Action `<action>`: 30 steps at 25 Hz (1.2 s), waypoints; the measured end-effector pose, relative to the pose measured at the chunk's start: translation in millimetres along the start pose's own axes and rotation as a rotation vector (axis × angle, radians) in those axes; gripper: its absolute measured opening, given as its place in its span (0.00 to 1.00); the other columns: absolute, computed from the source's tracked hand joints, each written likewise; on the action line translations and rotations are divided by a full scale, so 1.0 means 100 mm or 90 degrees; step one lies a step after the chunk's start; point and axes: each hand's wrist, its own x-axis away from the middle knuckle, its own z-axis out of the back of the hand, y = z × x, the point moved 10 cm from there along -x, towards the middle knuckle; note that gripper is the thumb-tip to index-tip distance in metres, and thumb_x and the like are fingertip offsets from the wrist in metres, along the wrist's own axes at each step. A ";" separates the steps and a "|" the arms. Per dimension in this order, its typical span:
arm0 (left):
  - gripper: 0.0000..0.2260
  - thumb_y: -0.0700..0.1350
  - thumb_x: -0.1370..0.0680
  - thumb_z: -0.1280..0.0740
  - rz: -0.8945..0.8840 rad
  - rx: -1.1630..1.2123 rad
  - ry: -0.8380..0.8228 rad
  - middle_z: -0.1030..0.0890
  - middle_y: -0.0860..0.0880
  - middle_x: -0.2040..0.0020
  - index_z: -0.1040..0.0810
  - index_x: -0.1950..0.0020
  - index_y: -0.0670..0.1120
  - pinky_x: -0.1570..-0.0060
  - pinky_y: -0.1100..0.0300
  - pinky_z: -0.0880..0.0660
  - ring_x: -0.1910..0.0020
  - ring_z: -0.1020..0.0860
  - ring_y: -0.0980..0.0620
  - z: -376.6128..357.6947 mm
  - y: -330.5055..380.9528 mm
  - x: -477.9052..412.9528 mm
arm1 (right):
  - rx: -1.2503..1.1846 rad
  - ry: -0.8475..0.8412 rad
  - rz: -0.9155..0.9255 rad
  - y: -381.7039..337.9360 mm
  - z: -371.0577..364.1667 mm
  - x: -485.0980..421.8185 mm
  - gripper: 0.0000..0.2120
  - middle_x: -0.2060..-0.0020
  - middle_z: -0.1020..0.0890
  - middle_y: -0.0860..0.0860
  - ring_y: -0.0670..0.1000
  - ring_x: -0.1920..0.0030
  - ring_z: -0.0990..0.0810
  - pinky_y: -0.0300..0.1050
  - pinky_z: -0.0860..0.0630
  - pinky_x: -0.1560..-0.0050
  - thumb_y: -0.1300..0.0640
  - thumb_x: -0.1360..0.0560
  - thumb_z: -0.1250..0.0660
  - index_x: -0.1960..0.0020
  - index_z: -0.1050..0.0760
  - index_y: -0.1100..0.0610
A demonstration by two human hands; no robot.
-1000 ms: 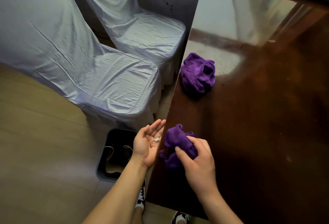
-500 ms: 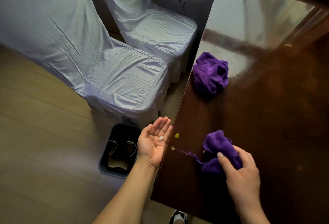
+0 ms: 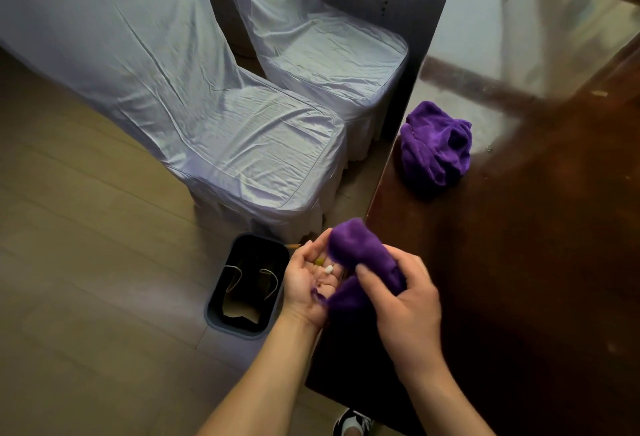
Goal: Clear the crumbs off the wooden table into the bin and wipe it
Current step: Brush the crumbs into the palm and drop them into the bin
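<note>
right of the grip and stretching away beyond it lies the table (image 3: 519, 262), a broad slab of dark, glossy wood with a hard straight edge; its polish mirrors the light, so fine bits would likely skate across it rather than stick. left of the grip stand two chairs (image 3: 242, 145) draped in pale, creased satin-like covers. below the grip and to its left the bin (image 3: 242, 297) sits on the floor, a dark rounded-rectangle tub with an open mouth. well beyond the grip, near the table's edge, a spare cloth (image 3: 436, 145) rests in a fluffy purple heap.

the right hand (image 3: 405, 300) is closed around a cloth (image 3: 360, 262), bunched and plush, hanging over the table's edge against the other palm. it looks soft, light and limp; holding it by a gathered wad, as now, should give a firm pad for pushing. the left hand (image 3: 308, 280) is cupped palm up just off the edge, fingers spread loosely, gripping nothing but cradling the crumbs (image 3: 327, 267): a white bit and a yellowish one, tiny, irregular and loose. they seem weightless and prone to roll, so the palm wants keeping level until tipped over the bin.
</note>
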 end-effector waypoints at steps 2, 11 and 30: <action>0.16 0.44 0.22 0.40 -0.027 0.045 -0.010 0.19 0.34 0.42 0.19 0.44 0.35 0.37 0.46 0.26 0.42 0.20 0.39 0.01 0.02 -0.03 | -0.031 0.017 -0.043 0.10 0.23 0.02 0.14 0.52 0.17 0.49 0.50 0.51 0.17 0.52 0.21 0.47 0.55 0.30 0.24 0.46 0.20 0.47; 0.16 0.42 0.24 0.39 -0.041 0.077 -0.045 0.21 0.32 0.40 0.19 0.44 0.33 0.42 0.46 0.22 0.39 0.22 0.36 -0.06 0.03 -0.01 | 0.078 0.130 -0.219 0.67 0.84 0.31 0.15 0.51 0.18 0.46 0.50 0.49 0.19 0.55 0.21 0.45 0.52 0.29 0.26 0.53 0.24 0.31; 0.16 0.42 0.22 0.40 -0.028 0.088 -0.054 0.22 0.33 0.38 0.21 0.42 0.33 0.40 0.45 0.24 0.37 0.23 0.37 -0.02 0.00 -0.04 | -0.174 0.073 -0.162 0.36 0.70 0.12 0.14 0.54 0.15 0.49 0.48 0.56 0.14 0.44 0.18 0.57 0.59 0.31 0.26 0.48 0.19 0.45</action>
